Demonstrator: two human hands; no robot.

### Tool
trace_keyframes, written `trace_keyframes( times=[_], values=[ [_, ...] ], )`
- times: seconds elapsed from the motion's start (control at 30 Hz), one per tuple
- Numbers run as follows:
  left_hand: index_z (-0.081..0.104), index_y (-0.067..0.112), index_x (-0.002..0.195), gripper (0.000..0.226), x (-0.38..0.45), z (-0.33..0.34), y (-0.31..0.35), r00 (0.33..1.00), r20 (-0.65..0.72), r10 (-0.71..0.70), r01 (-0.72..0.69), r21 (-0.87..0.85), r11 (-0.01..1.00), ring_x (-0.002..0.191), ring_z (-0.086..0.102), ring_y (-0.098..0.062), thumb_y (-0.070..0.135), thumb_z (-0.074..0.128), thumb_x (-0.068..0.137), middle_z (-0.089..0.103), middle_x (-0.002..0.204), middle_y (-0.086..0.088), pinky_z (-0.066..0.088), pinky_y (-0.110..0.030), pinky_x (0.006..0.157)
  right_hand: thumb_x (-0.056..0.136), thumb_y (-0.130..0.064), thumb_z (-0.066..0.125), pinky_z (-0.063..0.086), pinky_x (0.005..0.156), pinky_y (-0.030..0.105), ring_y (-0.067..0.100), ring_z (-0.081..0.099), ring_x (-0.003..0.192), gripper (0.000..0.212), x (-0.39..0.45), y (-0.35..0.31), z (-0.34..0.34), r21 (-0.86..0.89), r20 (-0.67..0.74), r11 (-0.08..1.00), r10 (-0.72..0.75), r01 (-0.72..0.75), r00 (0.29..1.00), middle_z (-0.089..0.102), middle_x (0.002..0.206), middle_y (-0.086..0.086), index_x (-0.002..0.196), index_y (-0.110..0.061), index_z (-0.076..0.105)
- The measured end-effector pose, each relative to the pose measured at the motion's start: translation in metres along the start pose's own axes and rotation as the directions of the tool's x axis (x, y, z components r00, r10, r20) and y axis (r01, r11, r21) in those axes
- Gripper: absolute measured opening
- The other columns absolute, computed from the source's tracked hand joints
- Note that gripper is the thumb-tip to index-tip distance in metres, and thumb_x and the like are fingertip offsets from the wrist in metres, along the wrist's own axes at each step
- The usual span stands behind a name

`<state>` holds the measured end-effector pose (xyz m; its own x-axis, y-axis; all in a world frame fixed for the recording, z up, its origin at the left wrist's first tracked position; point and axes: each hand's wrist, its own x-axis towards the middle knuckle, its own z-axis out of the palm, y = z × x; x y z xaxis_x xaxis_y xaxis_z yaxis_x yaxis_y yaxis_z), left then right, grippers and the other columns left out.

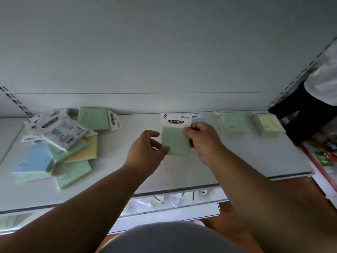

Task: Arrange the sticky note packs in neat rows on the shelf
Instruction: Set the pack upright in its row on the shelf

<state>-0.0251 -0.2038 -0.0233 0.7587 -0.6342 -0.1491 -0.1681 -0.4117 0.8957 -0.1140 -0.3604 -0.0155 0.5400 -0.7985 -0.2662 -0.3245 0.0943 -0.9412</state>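
Note:
A green sticky note pack (175,139) with a white "STICKY NOTE" header card is held over the middle of the white shelf (237,161). My right hand (203,141) grips its right edge. My left hand (147,150) pinches its lower left corner. A blue pack (197,120) peeks out behind my right hand. Further right lie a green pack (234,123) and a yellow pack (268,125), side by side near the back wall. A jumbled pile of blue, green and yellow packs (60,143) covers the shelf's left part.
Another person in a white top and dark trousers (310,103) stands at the right end of the shelf. Slotted uprights (299,77) frame the back panel. A lower shelf with wrapped goods (164,201) shows under the front edge.

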Motion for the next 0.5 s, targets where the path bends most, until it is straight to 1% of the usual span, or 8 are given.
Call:
trace_keyframes(
  times=[0.07, 0.13, 0.23, 0.27, 0.33, 0.4, 0.43, 0.5],
  values=[
    [0.05, 0.03, 0.109, 0.043, 0.002, 0.029, 0.015, 1.0, -0.01, 0.018, -0.017, 0.052, 0.999, 0.065, 0.067, -0.012, 0.032, 0.075, 0.075, 0.067, 0.079, 0.01, 0.058, -0.037, 0.063, 0.08, -0.015, 0.07, 0.056, 0.064, 0.041, 0.024, 0.064, 0.072, 0.005, 0.007, 0.006, -0.033, -0.028, -0.038, 0.999, -0.033, 0.032, 0.999, 0.07, 0.083, 0.013, 0.078, -0.011, 0.066],
    [0.052, 0.029, 0.108, 0.039, 0.004, 0.063, 0.033, 0.998, -0.002, 0.055, -0.054, 0.099, 0.994, 0.068, 0.066, -0.01, 0.034, 0.074, 0.076, 0.067, 0.079, 0.011, 0.057, -0.035, 0.065, 0.078, -0.018, 0.072, 0.056, 0.06, 0.034, 0.022, 0.066, 0.07, 0.006, 0.014, 0.012, -0.07, -0.108, -0.099, 0.992, -0.082, 0.071, 0.992, 0.07, 0.079, 0.004, 0.079, -0.017, 0.066],
    [0.057, 0.031, 0.104, 0.033, 0.004, 0.117, 0.061, 0.994, 0.018, 0.105, -0.107, 0.161, 0.981, 0.068, 0.062, 0.002, 0.036, 0.073, 0.075, 0.065, 0.081, 0.015, 0.05, -0.021, 0.062, 0.077, -0.026, 0.073, 0.057, 0.073, 0.041, 0.024, 0.068, 0.079, 0.014, 0.032, 0.019, -0.127, -0.306, -0.171, 0.947, -0.157, 0.099, 0.973, 0.071, 0.083, -0.001, 0.088, -0.019, 0.066],
    [0.058, 0.032, 0.104, 0.034, 0.004, 0.134, 0.07, 0.993, 0.023, 0.117, -0.119, 0.171, 0.978, 0.068, 0.061, 0.006, 0.035, 0.074, 0.074, 0.064, 0.082, 0.017, 0.046, -0.014, 0.06, 0.078, -0.028, 0.072, 0.055, 0.073, 0.039, 0.022, 0.067, 0.08, 0.018, 0.039, 0.019, -0.145, -0.359, -0.186, 0.927, -0.186, 0.109, 0.965, 0.069, 0.082, -0.004, 0.092, -0.019, 0.065],
    [0.059, 0.031, 0.106, 0.036, 0.008, 0.165, 0.086, 0.99, 0.015, 0.142, -0.142, 0.203, 0.969, 0.067, 0.059, 0.009, 0.033, 0.074, 0.073, 0.063, 0.081, 0.019, 0.04, -0.004, 0.056, 0.078, -0.032, 0.073, 0.047, 0.066, 0.028, 0.016, 0.062, 0.078, 0.026, 0.055, 0.018, -0.175, -0.465, -0.207, 0.873, -0.266, 0.144, 0.942, 0.06, 0.078, -0.011, 0.098, -0.02, 0.062],
    [0.062, 0.027, 0.109, 0.037, 0.018, 0.188, 0.102, 0.986, -0.025, 0.163, -0.153, 0.228, 0.962, 0.069, 0.06, 0.005, 0.029, 0.074, 0.074, 0.064, 0.083, 0.016, 0.043, -0.008, 0.061, 0.08, -0.033, 0.072, 0.037, 0.056, 0.022, 0.012, 0.055, 0.074, 0.03, 0.074, 0.013, -0.194, -0.535, -0.182, 0.822, -0.337, 0.194, 0.924, 0.057, 0.079, -0.012, 0.103, -0.022, 0.057],
    [0.063, 0.025, 0.11, 0.037, 0.025, 0.197, 0.108, 0.985, -0.05, 0.168, -0.151, 0.243, 0.958, 0.071, 0.061, 0.001, 0.028, 0.074, 0.075, 0.066, 0.086, 0.014, 0.046, -0.014, 0.066, 0.081, -0.033, 0.071, 0.035, 0.056, 0.022, 0.011, 0.053, 0.074, 0.032, 0.085, 0.01, -0.2, -0.554, -0.16, 0.804, -0.356, 0.215, 0.921, 0.058, 0.082, -0.01, 0.105, -0.022, 0.054],
    [0.065, 0.024, 0.108, 0.034, 0.038, 0.21, 0.119, 0.983, -0.092, 0.162, -0.129, 0.29, 0.948, 0.077, 0.062, -0.007, 0.027, 0.073, 0.076, 0.067, 0.091, 0.01, 0.045, -0.02, 0.071, 0.082, -0.03, 0.07, 0.037, 0.062, 0.025, 0.015, 0.055, 0.078, 0.033, 0.104, 0.003, -0.208, -0.586, -0.11, 0.772, -0.377, 0.247, 0.919, 0.062, 0.091, -0.004, 0.106, -0.02, 0.05]
  ],
)
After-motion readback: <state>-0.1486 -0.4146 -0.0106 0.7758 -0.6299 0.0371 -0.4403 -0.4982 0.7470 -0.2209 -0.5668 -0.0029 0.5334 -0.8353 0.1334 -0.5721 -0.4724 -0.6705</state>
